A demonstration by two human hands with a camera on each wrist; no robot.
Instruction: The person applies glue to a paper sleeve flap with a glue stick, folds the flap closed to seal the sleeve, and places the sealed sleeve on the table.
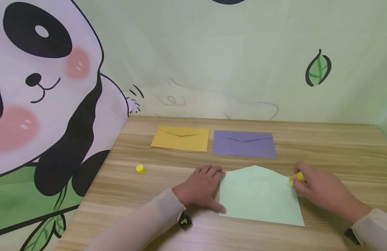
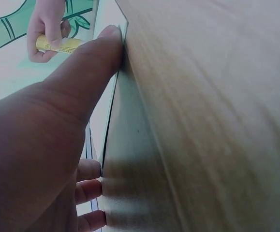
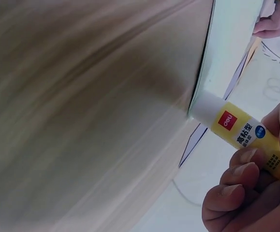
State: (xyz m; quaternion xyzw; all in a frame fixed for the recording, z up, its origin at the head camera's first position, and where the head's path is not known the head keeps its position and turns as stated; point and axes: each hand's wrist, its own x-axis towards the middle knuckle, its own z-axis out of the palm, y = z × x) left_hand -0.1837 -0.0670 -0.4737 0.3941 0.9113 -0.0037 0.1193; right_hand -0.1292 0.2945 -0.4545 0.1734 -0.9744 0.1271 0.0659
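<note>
A light green envelope (image 1: 259, 198) lies on the table with its flap unfolded toward the far side. My left hand (image 1: 203, 188) rests along its left edge, thumb near the lower corner and fingers spread by the upper one. In my right hand (image 1: 325, 190) I grip a yellow glue stick (image 3: 248, 137), its white end down at the envelope's upper right corner, where the flap begins. The left wrist view shows my left thumb (image 2: 89, 67) pressing on the paper's edge. A yellow cap (image 1: 141, 169) stands apart on the table to the left.
Behind the green envelope lie a yellow envelope (image 1: 181, 139) and a purple envelope (image 1: 244, 144), both with flaps folded down. The wooden table (image 1: 118, 209) meets a cloth backdrop (image 1: 196, 52) printed with a panda and leaves.
</note>
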